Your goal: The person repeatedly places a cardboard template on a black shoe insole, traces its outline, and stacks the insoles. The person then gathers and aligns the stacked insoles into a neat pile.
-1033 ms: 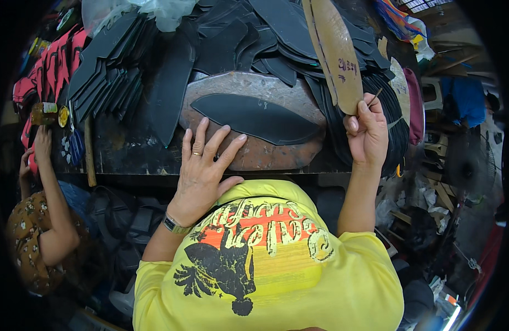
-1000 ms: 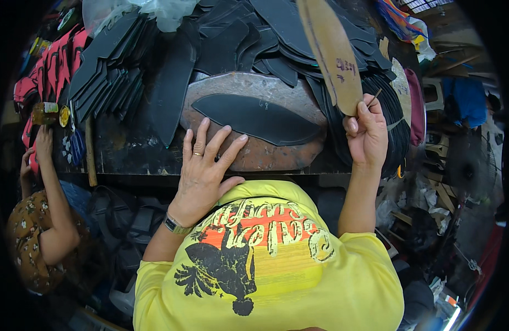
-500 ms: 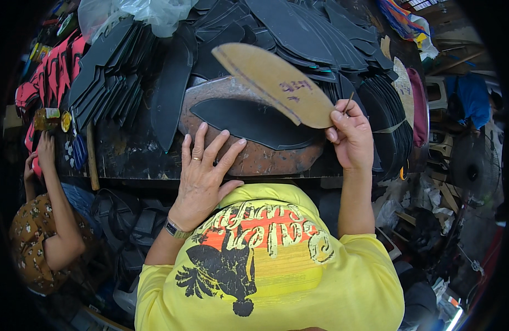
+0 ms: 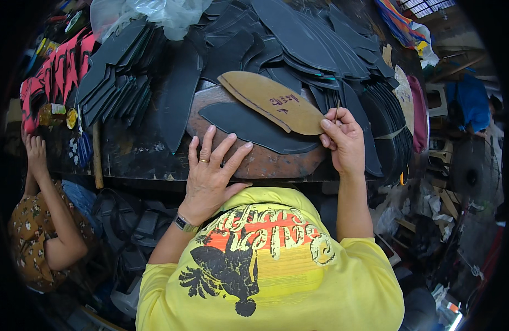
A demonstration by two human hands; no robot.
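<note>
A dark leaf-shaped cut piece [image 4: 249, 129] of sheet material lies on a worn brown board [image 4: 276, 165]. My left hand [image 4: 213, 165] is open, fingers spread over the board, with its fingertips at the piece's near edge. My right hand [image 4: 344, 135] pinches the right tip of a tan curved template [image 4: 271, 102] with dark handwriting on it. A thin brown stick-like tool [image 4: 337, 112] also stands up between those fingers; its kind I cannot make out. The template slants over the dark piece and covers part of its far edge.
Stacks of similar dark pieces [image 4: 315, 44] fill the far side of the table, with a banded bundle [image 4: 390, 129] at right. A clear plastic bag [image 4: 174, 16], pink pieces [image 4: 56, 71] and a wooden stick [image 4: 97, 160] lie leftward. A co-worker's arm [image 4: 58, 204] is at the left.
My right hand has lowered the template toward the dark piece, bringing it flatter and nearer. My left hand stays by the piece's near edge. The co-worker's hands have shifted.
</note>
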